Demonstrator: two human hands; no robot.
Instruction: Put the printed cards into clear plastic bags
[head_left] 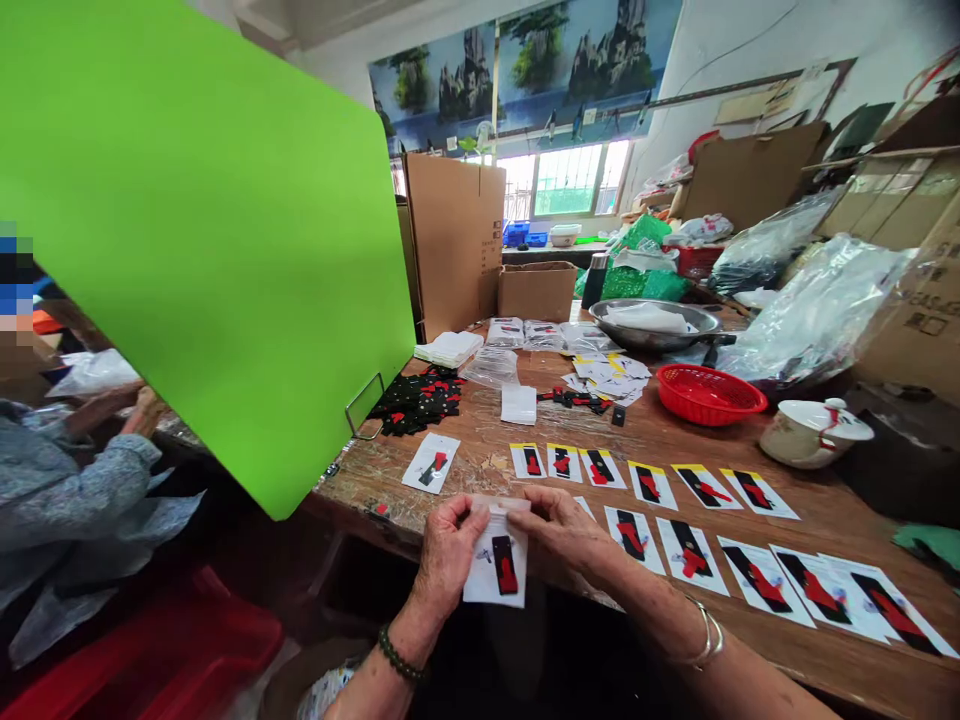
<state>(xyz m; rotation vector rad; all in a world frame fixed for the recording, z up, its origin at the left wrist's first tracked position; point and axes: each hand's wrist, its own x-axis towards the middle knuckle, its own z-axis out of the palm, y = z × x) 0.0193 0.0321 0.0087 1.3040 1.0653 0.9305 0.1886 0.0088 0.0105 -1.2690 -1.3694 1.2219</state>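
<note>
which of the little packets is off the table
The packet held at its top by the left hand and right hand; the others lie on the table.

One head-worn camera looks forward and down across the table [645, 440], the left hand [448, 552] and right hand [564, 525] near below it, the window [568, 186] far ahead, a green board [247, 220] close on the left.
</note>
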